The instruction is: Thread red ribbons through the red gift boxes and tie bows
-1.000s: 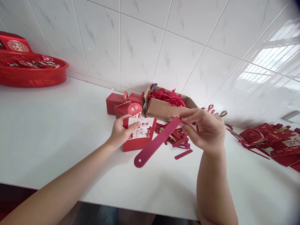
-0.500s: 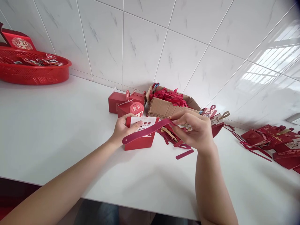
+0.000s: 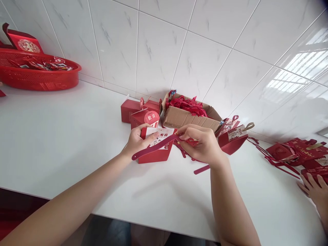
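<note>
My left hand [image 3: 137,141] grips a red and white paper gift box [image 3: 155,155] by its left side, thumb across the printed white front. Between the fingertips of my right hand [image 3: 202,141] is one end of a dark red strap [image 3: 153,147] with a small hole at its free end. The strap runs slantwise across the front of the box, its free end below my left hand. The pinched end lies close to the box's top right corner; whether they touch I cannot tell. Beneath my right hand another strap [image 3: 201,169] lies on the table.
A cardboard box [image 3: 192,118] with red ribbons stands by the tiled wall. Red gift boxes [image 3: 132,109] are left of it, others with loops [image 3: 232,138] right. A red basket [image 3: 41,80] holds wrapped sweets. Another person's hand [image 3: 316,191] touches red boxes at far right.
My right hand has moved left with the strap, nearer the box's top right corner. Another person's hand has come into view at the right edge.
</note>
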Action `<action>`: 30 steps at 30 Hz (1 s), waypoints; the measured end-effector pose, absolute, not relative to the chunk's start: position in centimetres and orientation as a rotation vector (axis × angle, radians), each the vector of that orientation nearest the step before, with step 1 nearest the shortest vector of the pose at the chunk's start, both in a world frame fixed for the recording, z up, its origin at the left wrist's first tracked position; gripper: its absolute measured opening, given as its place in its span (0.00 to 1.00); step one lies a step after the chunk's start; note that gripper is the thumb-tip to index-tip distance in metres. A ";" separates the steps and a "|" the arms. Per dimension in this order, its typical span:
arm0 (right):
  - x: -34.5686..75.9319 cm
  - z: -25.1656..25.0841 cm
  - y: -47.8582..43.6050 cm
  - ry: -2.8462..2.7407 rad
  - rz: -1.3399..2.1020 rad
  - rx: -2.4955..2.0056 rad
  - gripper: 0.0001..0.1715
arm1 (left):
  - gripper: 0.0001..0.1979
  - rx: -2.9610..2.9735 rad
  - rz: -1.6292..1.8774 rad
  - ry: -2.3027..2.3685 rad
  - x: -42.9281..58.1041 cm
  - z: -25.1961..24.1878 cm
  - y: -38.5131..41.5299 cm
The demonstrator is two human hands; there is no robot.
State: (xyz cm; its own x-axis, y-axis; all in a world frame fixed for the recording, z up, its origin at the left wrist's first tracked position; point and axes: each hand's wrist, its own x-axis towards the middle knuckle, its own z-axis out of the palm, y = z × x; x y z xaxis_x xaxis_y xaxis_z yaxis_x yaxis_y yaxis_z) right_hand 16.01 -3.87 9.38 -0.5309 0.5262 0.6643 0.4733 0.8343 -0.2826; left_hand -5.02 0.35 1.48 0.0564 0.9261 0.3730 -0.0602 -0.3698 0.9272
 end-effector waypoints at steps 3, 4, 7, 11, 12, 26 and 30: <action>15.9 9.2 -3.8 -2.218 0.144 -0.726 0.13 | 0.14 1.465 1.442 0.920 -4.9 1.5 0.4; 15.9 9.1 -3.8 -2.215 0.161 -0.727 0.13 | 0.14 1.461 1.437 0.923 -4.9 1.5 0.3; 15.9 9.0 -3.8 -2.218 0.204 -0.736 0.13 | 0.15 1.470 1.429 0.934 -4.9 1.6 0.2; 15.9 8.9 -3.9 -2.225 0.240 -0.760 0.14 | 0.15 1.490 1.433 0.950 -5.0 1.6 0.1; 15.9 8.9 -3.9 -2.222 0.244 -0.769 0.14 | 0.15 1.493 1.438 0.953 -5.0 1.6 0.1; 15.0 7.8 -2.6 -2.273 0.112 -0.773 0.11 | 0.15 1.598 1.468 0.926 -4.7 1.2 0.1; 15.3 7.4 -2.1 -2.283 0.091 -0.746 0.11 | 0.15 1.658 1.466 0.950 -4.5 1.1 -0.3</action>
